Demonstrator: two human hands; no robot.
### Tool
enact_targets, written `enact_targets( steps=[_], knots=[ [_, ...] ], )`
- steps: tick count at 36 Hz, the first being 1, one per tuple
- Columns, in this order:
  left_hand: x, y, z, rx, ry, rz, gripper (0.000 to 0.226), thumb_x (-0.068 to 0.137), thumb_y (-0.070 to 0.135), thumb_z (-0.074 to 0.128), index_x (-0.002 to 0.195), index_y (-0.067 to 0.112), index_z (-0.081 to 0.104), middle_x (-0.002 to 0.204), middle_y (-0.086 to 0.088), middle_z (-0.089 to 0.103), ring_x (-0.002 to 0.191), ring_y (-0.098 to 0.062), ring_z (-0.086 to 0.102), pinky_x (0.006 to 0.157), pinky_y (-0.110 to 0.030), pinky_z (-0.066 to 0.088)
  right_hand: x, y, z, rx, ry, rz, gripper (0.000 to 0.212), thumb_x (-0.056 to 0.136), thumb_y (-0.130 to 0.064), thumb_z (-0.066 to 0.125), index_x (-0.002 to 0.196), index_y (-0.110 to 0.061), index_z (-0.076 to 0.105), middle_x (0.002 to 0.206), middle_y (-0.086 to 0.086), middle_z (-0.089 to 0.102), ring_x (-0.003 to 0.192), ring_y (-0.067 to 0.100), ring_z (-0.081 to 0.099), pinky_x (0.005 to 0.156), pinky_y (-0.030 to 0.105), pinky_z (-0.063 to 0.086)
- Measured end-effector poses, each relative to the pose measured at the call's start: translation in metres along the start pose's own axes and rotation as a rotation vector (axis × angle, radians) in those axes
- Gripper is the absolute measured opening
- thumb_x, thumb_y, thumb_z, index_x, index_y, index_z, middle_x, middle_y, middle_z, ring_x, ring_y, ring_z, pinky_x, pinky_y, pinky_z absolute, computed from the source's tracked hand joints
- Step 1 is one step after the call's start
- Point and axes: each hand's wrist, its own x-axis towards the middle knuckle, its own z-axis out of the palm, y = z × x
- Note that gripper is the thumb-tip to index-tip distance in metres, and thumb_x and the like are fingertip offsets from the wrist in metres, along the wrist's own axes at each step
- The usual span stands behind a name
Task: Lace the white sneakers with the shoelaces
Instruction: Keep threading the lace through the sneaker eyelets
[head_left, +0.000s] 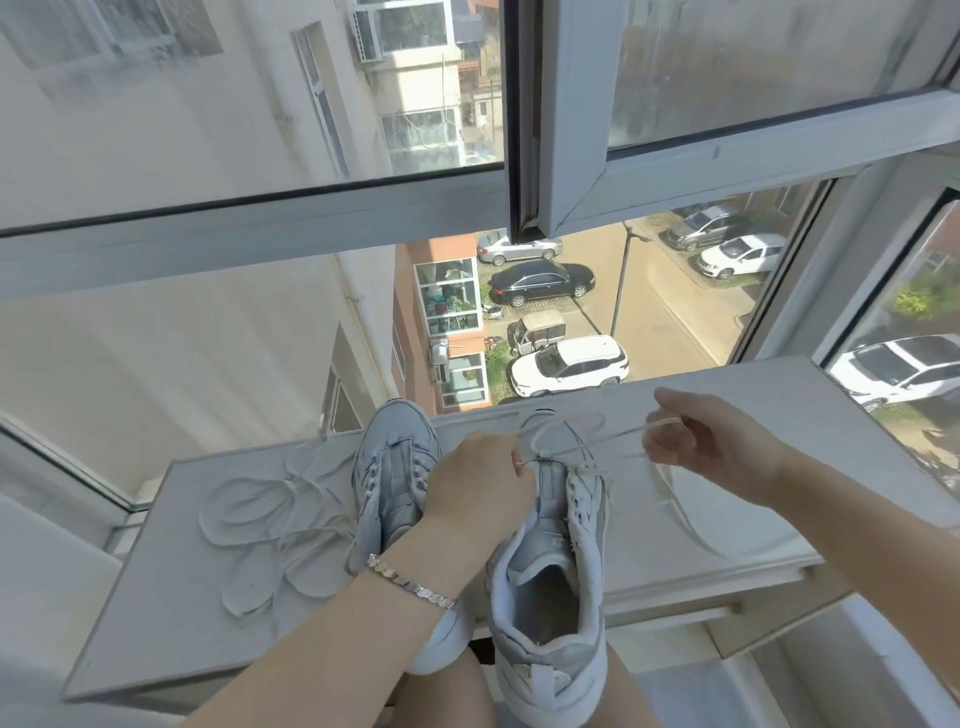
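One wide-angle camera sat on the person's head, looking forward and down, close above the white table (156, 623) and facing the window (260, 208); edges seemed bowed by the lens.

White sneakers (576, 530) side by side; threaded shoelace (602, 440) taut rightward; spare shoelace (260, 525) coiled.

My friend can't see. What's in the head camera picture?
The left hand pinches a white shoelace at a white mesh sneaker while the right hand holds its end. Another white sneaker and a loose white lace lie left on the white ledge.
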Motion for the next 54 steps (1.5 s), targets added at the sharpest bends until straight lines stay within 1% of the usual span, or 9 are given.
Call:
enact_targets(
  steps=[7, 11, 17, 20, 23, 27, 31, 38, 54],
  knots=[
    [0.001, 0.005, 0.002, 0.029, -0.019, 0.009, 0.019, 0.090, 0.019, 0.040, 0.092, 0.015, 0.058, 0.100, -0.005, 0.055, 0.091, -0.027, 0.055, 0.069, -0.030, 0.039, -0.014, 0.008, -0.024, -0.381, -0.053, 0.023, 0.038, 0.073, -0.027, 0.071, 0.070, 0.011, 0.066, 0.046, -0.001, 0.023, 0.045, 0.015, 0.026, 0.052, 0.019, 0.032],
    [0.001, 0.003, 0.001, 0.015, -0.022, 0.010, 0.013, 0.089, 0.019, 0.042, 0.082, 0.017, 0.052, 0.099, -0.007, 0.057, 0.092, -0.029, 0.056, 0.070, -0.030, 0.039, -0.021, 0.010, -0.042, -0.509, 0.059, -0.055, 0.055, 0.061, -0.058, 0.067, 0.040, -0.010, 0.053, 0.049, 0.004, 0.042, 0.051, 0.015, 0.040, 0.063, 0.017, 0.035],
    [0.002, 0.005, -0.004, 0.040, -0.044, -0.005, 0.019, 0.090, 0.018, 0.043, 0.093, 0.009, 0.060, 0.098, -0.009, 0.061, 0.090, -0.027, 0.057, 0.073, -0.031, 0.045, -0.034, 0.021, -0.065, -0.784, 0.253, 0.054, 0.084, 0.046, -0.094, 0.045, 0.036, -0.011, 0.052, 0.050, 0.014, 0.060, 0.055, 0.026, 0.055, 0.072, 0.037, 0.044],
    [0.005, 0.008, -0.007, 0.095, -0.065, 0.019, 0.019, 0.090, 0.014, 0.043, 0.096, 0.006, 0.059, 0.100, -0.010, 0.059, 0.094, -0.027, 0.056, 0.076, -0.030, 0.044, -0.026, 0.017, -0.048, -0.917, 0.326, 0.045, 0.057, 0.082, -0.063, 0.047, 0.055, -0.014, 0.060, 0.062, 0.009, 0.066, 0.070, 0.026, 0.062, 0.070, 0.033, 0.044],
    [0.006, 0.003, -0.012, 0.124, -0.094, 0.049, 0.017, 0.090, 0.012, 0.043, 0.092, 0.004, 0.057, 0.096, -0.010, 0.056, 0.088, -0.025, 0.054, 0.070, -0.028, 0.039, -0.012, 0.012, -0.023, -1.071, 0.359, -0.066, 0.025, 0.091, -0.039, 0.053, 0.091, -0.018, 0.067, 0.096, -0.001, 0.065, 0.095, 0.021, 0.058, 0.079, 0.032, 0.043],
    [0.007, -0.006, -0.018, 0.076, -0.157, 0.082, 0.022, 0.090, 0.013, 0.044, 0.090, 0.002, 0.063, 0.095, -0.012, 0.061, 0.087, -0.024, 0.055, 0.072, -0.031, 0.041, 0.005, 0.009, 0.016, -1.231, 0.280, -0.300, 0.035, 0.090, -0.031, 0.059, 0.122, -0.017, 0.059, 0.129, 0.000, 0.051, 0.125, 0.020, 0.041, 0.102, 0.031, 0.031],
    [0.005, -0.009, -0.017, 0.020, -0.150, 0.068, 0.025, 0.086, 0.013, 0.045, 0.063, 0.007, 0.052, 0.064, -0.010, 0.048, 0.063, -0.019, 0.042, 0.060, -0.030, 0.035, 0.024, 0.002, 0.057, -1.316, 0.023, -0.325, 0.032, 0.094, -0.033, 0.052, 0.124, -0.023, 0.058, 0.131, -0.006, 0.052, 0.122, 0.014, 0.046, 0.104, 0.031, 0.030],
    [0.000, -0.014, -0.015, -0.138, -0.057, 0.010, 0.023, 0.084, 0.019, 0.053, 0.091, 0.009, 0.073, 0.089, -0.008, 0.069, 0.088, -0.022, 0.061, 0.078, -0.034, 0.049, 0.040, -0.001, 0.077, -1.326, -0.034, -0.064, 0.028, 0.088, -0.039, 0.060, 0.100, -0.015, 0.067, 0.114, 0.000, 0.051, 0.099, 0.019, 0.055, 0.087, 0.033, 0.046],
    [-0.002, -0.016, -0.007, -0.208, 0.025, -0.046, 0.024, 0.084, 0.024, 0.057, 0.103, 0.021, 0.071, 0.096, 0.005, 0.069, 0.092, -0.014, 0.059, 0.080, -0.026, 0.048, 0.051, 0.010, 0.075, -1.250, -0.111, 0.102, 0.035, 0.094, -0.036, 0.051, 0.099, -0.005, 0.067, 0.116, 0.013, 0.046, 0.119, 0.023, 0.036, 0.097, 0.034, 0.035]
  ],
)
